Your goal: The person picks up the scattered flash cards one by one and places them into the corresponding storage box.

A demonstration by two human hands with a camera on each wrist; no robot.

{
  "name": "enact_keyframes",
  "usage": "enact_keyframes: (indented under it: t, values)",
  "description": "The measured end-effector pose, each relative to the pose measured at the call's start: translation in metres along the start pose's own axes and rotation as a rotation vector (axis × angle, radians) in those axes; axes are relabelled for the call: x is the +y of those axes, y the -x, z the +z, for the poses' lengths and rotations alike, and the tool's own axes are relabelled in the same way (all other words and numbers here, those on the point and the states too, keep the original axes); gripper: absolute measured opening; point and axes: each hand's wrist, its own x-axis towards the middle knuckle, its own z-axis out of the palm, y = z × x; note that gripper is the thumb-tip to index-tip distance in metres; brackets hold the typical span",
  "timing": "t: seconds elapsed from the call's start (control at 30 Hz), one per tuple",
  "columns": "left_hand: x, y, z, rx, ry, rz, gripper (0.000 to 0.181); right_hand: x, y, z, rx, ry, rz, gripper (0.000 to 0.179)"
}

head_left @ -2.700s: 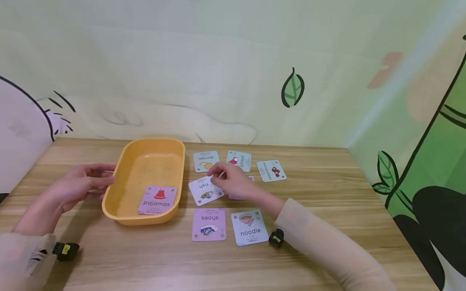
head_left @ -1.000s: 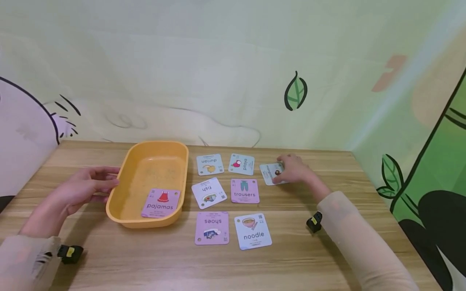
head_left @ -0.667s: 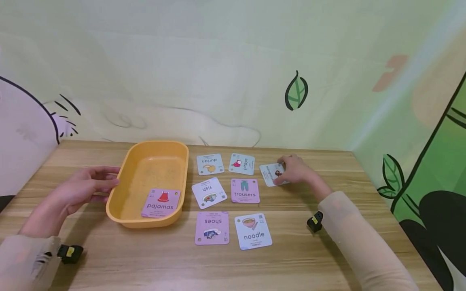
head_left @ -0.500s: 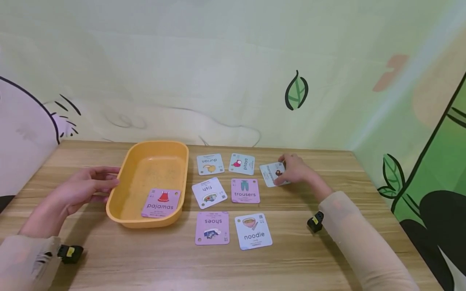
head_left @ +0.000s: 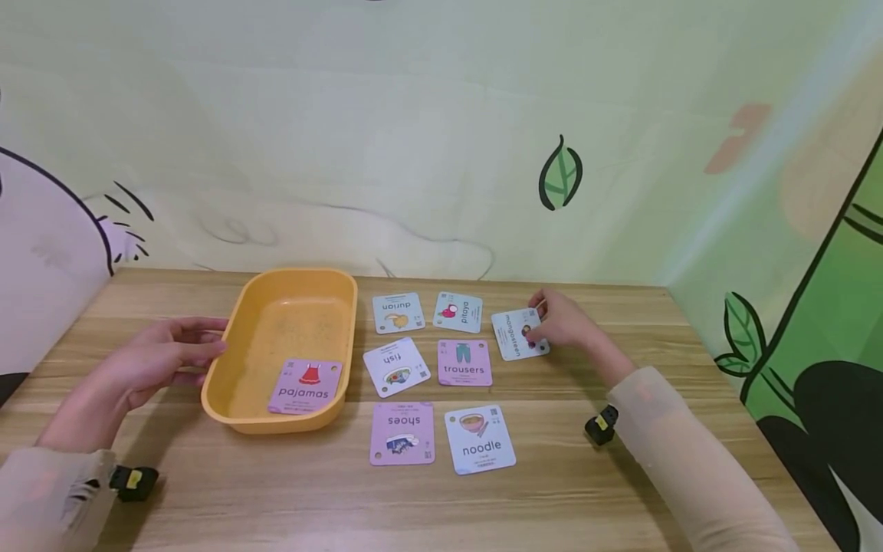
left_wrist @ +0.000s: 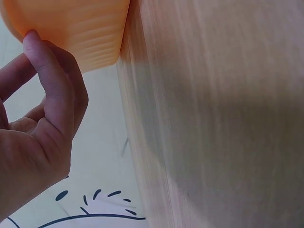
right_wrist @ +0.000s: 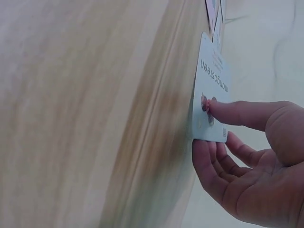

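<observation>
In the head view my right hand (head_left: 562, 318) pinches the near right end of the mangosteen flash card (head_left: 513, 335). The right wrist view shows the thumb (right_wrist: 232, 113) on its printed face and fingertips at its lower edge, the card close to the tabletop. My left hand (head_left: 155, 353) touches the outer left side of a yellow tray (head_left: 352, 337) with relaxed fingers; one fingertip meets the rim in the left wrist view. A pink pajamas card (head_left: 304, 387) lies inside the tray, toward its near right corner.
Between tray and right hand lie durian (head_left: 398, 313), pitaya (head_left: 458, 312), fish (head_left: 396, 366), trousers (head_left: 464, 363), shoes (head_left: 403, 434) and noodle (head_left: 480, 439) cards. A painted backdrop (head_left: 428, 153) rises behind the wooden table (head_left: 297, 491).
My right hand went from above the fish and trousers cards to the mangosteen card on the right, and that card has turned slightly and shifted toward me. The left hand stays at the tray.
</observation>
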Motion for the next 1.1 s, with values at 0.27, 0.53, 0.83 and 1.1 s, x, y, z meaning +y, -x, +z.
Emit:
enact_keyframes:
  t: [0.27, 0.53, 0.83, 1.1]
  values:
    - [0.0, 0.001, 0.0, 0.0, 0.01, -0.006, 0.067, 0.003, 0.003, -0.001, 0.003, -0.136, 0.021, 0.037]
    - [0.001, 0.0, 0.0, -0.001, 0.005, -0.002, 0.065, 0.006, 0.004, -0.005, -0.057, -0.328, 0.02, 0.034]
    - [0.0, 0.001, -0.001, -0.009, 0.012, -0.004, 0.067, -0.005, 0.013, -0.013, -0.123, -0.5, 0.004, 0.042]
    - [-0.002, -0.001, -0.001, -0.005, 0.009, 0.004, 0.067, -0.026, 0.018, -0.009, -0.132, -0.583, -0.023, 0.046]
